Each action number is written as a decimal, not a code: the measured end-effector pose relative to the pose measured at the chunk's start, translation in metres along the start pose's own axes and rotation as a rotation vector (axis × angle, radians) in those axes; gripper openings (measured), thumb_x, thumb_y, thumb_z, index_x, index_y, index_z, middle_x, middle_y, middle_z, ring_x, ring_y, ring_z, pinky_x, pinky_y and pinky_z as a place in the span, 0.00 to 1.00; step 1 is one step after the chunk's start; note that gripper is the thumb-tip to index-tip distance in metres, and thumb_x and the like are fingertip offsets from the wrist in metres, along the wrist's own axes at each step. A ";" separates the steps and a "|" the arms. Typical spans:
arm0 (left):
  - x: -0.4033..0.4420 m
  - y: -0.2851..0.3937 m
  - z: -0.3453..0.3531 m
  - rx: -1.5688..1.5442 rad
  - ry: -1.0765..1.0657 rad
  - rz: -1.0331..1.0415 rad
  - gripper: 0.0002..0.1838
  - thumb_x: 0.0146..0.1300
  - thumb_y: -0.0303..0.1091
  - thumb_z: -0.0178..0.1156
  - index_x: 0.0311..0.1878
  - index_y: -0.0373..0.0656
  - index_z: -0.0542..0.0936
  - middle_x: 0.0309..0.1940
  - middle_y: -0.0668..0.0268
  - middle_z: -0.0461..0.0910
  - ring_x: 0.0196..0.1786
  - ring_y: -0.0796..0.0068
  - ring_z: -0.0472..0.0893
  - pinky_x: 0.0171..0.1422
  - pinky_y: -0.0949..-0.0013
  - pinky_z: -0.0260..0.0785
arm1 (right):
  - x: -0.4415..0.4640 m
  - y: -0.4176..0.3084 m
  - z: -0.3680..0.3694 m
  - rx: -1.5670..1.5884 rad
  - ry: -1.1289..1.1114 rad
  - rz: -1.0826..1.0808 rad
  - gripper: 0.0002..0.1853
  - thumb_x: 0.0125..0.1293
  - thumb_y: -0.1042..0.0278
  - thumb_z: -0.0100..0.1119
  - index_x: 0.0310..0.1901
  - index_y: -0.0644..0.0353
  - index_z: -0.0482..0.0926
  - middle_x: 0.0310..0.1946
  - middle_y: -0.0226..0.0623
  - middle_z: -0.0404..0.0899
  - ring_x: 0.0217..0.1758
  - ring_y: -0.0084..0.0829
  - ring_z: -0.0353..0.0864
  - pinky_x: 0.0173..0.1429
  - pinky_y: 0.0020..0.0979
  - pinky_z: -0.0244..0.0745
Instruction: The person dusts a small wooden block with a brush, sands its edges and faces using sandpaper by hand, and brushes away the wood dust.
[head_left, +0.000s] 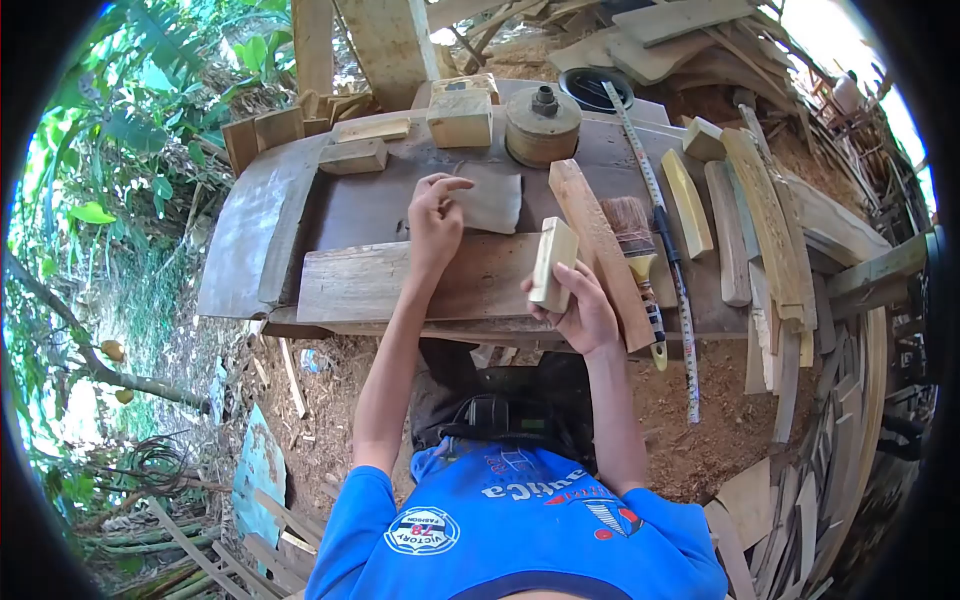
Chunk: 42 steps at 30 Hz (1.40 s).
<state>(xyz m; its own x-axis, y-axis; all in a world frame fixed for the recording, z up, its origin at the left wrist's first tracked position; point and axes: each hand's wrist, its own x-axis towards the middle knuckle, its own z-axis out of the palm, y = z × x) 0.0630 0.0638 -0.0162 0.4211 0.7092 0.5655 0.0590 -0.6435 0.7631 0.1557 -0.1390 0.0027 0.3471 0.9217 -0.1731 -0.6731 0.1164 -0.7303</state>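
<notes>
Pale wooden block (555,262) — slightly tilted

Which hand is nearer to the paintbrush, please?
Right. The right hand is just left of the paintbrush, across a wooden bar; the left hand is much farther left.

Passage between left fingers (456,184) and held block (554,262), wooden bar (598,250) rightward, can (542,130) beyond

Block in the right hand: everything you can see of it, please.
The block is a short, pale piece that looks like bare wood, roughly rectangular, with long flat faces and squared ends. It is held lengthwise, tilted slightly, in the right hand, which grips its lower part; the upper end is uncovered. In view it sits just left of a long reddish wooden bar. The left hand is apart from it.
</notes>
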 end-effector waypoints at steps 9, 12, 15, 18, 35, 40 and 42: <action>-0.060 0.026 -0.072 0.236 -0.205 -0.028 0.13 0.53 0.18 0.52 0.39 0.41 0.83 0.41 0.61 0.81 0.46 0.64 0.77 0.48 0.68 0.69 | 0.010 0.013 -0.020 0.810 -0.611 0.119 0.16 0.74 0.54 0.46 0.33 0.56 0.64 0.22 0.29 0.65 0.19 0.22 0.69 0.21 0.25 0.62; -0.068 0.025 -0.072 0.409 -0.190 0.043 0.11 0.54 0.23 0.56 0.38 0.44 0.84 0.44 0.65 0.80 0.51 0.61 0.75 0.55 0.63 0.66 | 0.009 0.017 -0.010 0.937 -0.709 0.146 0.15 0.75 0.55 0.44 0.48 0.60 0.65 0.22 0.30 0.67 0.19 0.22 0.69 0.23 0.24 0.62; -0.069 0.036 -0.066 0.499 -0.166 0.049 0.09 0.54 0.30 0.60 0.39 0.47 0.84 0.47 0.69 0.80 0.55 0.61 0.73 0.62 0.59 0.60 | 0.009 0.024 -0.008 1.018 -0.667 0.105 0.25 0.75 0.55 0.42 0.65 0.62 0.57 0.24 0.32 0.68 0.20 0.22 0.70 0.24 0.24 0.62; -0.069 0.039 -0.067 0.518 -0.181 0.094 0.10 0.54 0.32 0.61 0.40 0.48 0.83 0.48 0.70 0.80 0.57 0.64 0.73 0.63 0.57 0.58 | 0.007 0.019 0.001 0.982 -0.382 0.070 0.25 0.75 0.54 0.43 0.65 0.62 0.59 0.26 0.34 0.70 0.21 0.25 0.71 0.25 0.25 0.65; -0.081 0.055 -0.082 0.513 -0.502 0.316 0.25 0.54 0.48 0.66 0.57 0.57 0.79 0.66 0.59 0.68 0.70 0.57 0.65 0.73 0.54 0.53 | 0.054 0.015 0.034 -1.041 0.282 -0.720 0.20 0.70 0.49 0.53 0.53 0.56 0.72 0.36 0.39 0.80 0.41 0.32 0.81 0.40 0.32 0.77; -0.097 0.053 -0.081 -0.195 -0.270 -0.284 0.16 0.60 0.33 0.62 0.51 0.42 0.81 0.53 0.55 0.79 0.62 0.57 0.72 0.63 0.57 0.64 | 0.036 -0.016 0.019 0.074 0.093 -0.309 0.32 0.74 0.39 0.31 0.61 0.60 0.69 0.40 0.38 0.78 0.42 0.29 0.79 0.42 0.28 0.76; -0.091 0.065 -0.076 -0.471 -0.140 -0.654 0.17 0.60 0.31 0.61 0.52 0.35 0.78 0.47 0.52 0.80 0.57 0.55 0.75 0.59 0.57 0.67 | 0.027 -0.023 0.028 0.165 0.051 -0.325 0.31 0.74 0.42 0.35 0.64 0.60 0.67 0.43 0.41 0.78 0.44 0.29 0.78 0.45 0.31 0.76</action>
<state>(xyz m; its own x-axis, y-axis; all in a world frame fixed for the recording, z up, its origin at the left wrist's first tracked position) -0.0403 -0.0212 0.0057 0.5442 0.8368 -0.0604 -0.0413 0.0986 0.9943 0.1623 -0.1064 0.0340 0.5894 0.8077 0.0150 -0.6170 0.4620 -0.6371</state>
